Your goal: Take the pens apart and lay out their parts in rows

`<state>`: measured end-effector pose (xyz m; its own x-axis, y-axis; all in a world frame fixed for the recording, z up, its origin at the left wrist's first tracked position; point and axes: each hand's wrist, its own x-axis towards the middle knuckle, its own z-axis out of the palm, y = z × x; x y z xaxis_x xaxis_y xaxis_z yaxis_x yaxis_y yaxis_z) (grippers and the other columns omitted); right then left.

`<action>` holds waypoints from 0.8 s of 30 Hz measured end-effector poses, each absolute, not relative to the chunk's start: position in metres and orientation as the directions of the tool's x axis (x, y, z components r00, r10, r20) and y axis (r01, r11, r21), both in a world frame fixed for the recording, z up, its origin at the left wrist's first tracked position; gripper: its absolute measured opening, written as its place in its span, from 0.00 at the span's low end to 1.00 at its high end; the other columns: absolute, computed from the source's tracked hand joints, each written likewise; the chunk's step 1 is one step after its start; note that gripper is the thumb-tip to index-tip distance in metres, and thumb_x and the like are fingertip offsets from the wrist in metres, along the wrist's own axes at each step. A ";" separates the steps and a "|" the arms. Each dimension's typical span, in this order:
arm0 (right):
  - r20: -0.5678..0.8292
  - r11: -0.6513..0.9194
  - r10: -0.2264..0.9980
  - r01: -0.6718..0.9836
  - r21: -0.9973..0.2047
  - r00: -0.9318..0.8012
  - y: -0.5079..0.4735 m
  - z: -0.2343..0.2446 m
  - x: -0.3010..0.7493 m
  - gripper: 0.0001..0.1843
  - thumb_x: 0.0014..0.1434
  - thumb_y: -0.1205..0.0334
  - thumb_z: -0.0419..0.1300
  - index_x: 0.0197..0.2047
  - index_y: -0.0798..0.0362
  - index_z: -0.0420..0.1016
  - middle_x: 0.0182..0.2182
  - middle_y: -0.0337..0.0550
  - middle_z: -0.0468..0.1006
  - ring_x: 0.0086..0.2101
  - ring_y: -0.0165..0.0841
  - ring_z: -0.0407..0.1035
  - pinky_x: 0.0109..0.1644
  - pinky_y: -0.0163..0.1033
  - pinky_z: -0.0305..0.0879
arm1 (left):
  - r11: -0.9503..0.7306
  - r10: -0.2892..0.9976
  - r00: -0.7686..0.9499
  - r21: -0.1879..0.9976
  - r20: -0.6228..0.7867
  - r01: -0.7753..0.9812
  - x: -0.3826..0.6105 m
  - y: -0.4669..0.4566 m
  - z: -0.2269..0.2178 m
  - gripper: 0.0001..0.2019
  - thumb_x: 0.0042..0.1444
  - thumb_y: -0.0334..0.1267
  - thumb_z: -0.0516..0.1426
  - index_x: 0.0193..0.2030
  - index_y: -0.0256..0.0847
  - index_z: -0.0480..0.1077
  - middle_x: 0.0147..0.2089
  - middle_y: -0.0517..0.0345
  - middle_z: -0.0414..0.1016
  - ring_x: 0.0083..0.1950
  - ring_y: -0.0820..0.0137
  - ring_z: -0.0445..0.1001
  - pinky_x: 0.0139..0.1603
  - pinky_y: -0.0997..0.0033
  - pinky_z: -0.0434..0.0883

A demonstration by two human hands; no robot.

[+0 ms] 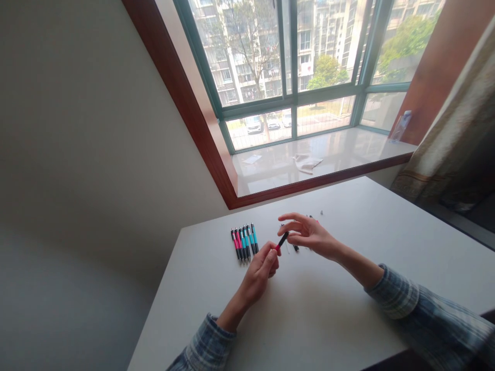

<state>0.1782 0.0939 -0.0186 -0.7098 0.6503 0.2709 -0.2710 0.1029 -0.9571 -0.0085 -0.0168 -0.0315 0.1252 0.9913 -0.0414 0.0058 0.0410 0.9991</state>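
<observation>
My left hand (258, 275) is closed around the pink part of a pink-and-black pen barrel (283, 240), whose black end points up and to the right. Close by that black end is my right hand (312, 237), its fingers apart and the thumb near the barrel; whether it touches cannot be made out. Beyond my left hand lies a row of several pens (244, 242), pink ones on the left and blue ones on the right, all with black grips. Beneath and behind my right hand are loose pen parts, including a black piece (296, 248), partly hidden by the fingers.
The white table (328, 319) stands against a window sill (266, 178) with a crumpled cloth (307, 163), a paper (252, 159) and a clear bottle (400, 127) on it. A tiny grey piece (321, 212) lies near the table's far edge. A curtain (436, 123) hangs at the right.
</observation>
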 end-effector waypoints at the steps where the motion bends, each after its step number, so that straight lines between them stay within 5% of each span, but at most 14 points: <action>1: 0.275 0.088 0.633 -0.286 -0.954 -0.724 0.094 -0.018 0.179 0.27 0.59 0.56 0.69 0.60 0.48 0.71 0.46 0.48 0.81 0.48 0.38 0.75 0.54 0.46 0.71 | 0.036 0.991 0.129 0.999 -0.034 -0.013 -0.008 -0.017 -0.032 0.17 0.68 0.54 0.52 0.40 0.41 0.62 0.25 0.70 0.51 0.25 0.75 0.47 0.26 0.74 0.48; 4: 0.272 0.111 0.650 -0.265 -0.958 -0.710 0.093 -0.016 0.179 0.31 0.56 0.57 0.72 0.61 0.47 0.71 0.50 0.49 0.79 0.53 0.41 0.73 0.55 0.47 0.71 | -0.002 0.993 0.116 1.000 0.003 -0.010 -0.007 -0.016 -0.031 0.16 0.68 0.53 0.51 0.41 0.41 0.63 0.26 0.68 0.54 0.27 0.74 0.51 0.28 0.73 0.52; 8: 0.252 0.105 0.702 -0.253 -0.962 -0.666 0.093 -0.017 0.178 0.27 0.56 0.54 0.72 0.57 0.50 0.74 0.42 0.47 0.82 0.43 0.38 0.77 0.50 0.46 0.73 | -0.031 0.993 0.112 0.999 0.026 0.043 -0.007 -0.015 -0.026 0.16 0.69 0.51 0.51 0.41 0.40 0.66 0.26 0.66 0.58 0.28 0.73 0.55 0.32 0.72 0.56; 14: 0.244 0.055 0.650 -0.276 -0.960 -0.719 0.090 -0.012 0.179 0.31 0.58 0.56 0.71 0.63 0.47 0.70 0.51 0.51 0.81 0.53 0.41 0.74 0.54 0.46 0.72 | -0.007 0.994 0.110 1.000 0.004 0.027 -0.007 -0.016 -0.024 0.17 0.69 0.52 0.52 0.41 0.39 0.67 0.26 0.63 0.64 0.28 0.72 0.58 0.33 0.71 0.58; 19: 0.224 0.047 0.712 -0.273 -0.961 -0.665 0.091 -0.015 0.178 0.27 0.56 0.56 0.73 0.57 0.51 0.75 0.41 0.46 0.83 0.42 0.37 0.77 0.50 0.44 0.73 | 0.003 0.992 0.125 1.000 -0.004 0.004 -0.006 -0.015 -0.025 0.18 0.68 0.52 0.53 0.41 0.37 0.69 0.26 0.62 0.65 0.29 0.72 0.60 0.34 0.71 0.59; 24: 0.242 -0.012 0.660 -0.332 -0.943 -0.711 0.090 -0.013 0.180 0.28 0.60 0.56 0.69 0.61 0.48 0.71 0.47 0.49 0.82 0.50 0.39 0.75 0.54 0.45 0.70 | 0.060 0.992 0.119 0.993 -0.047 -0.100 -0.006 -0.015 -0.025 0.20 0.66 0.54 0.54 0.39 0.36 0.70 0.29 0.58 0.67 0.30 0.71 0.62 0.34 0.70 0.60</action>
<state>0.1800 0.0899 -0.0134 -0.7113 0.6597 0.2425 -0.3325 -0.0119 -0.9430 -0.0056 -0.0155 -0.0248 0.1194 0.9917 -0.0475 -0.0997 0.0596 0.9932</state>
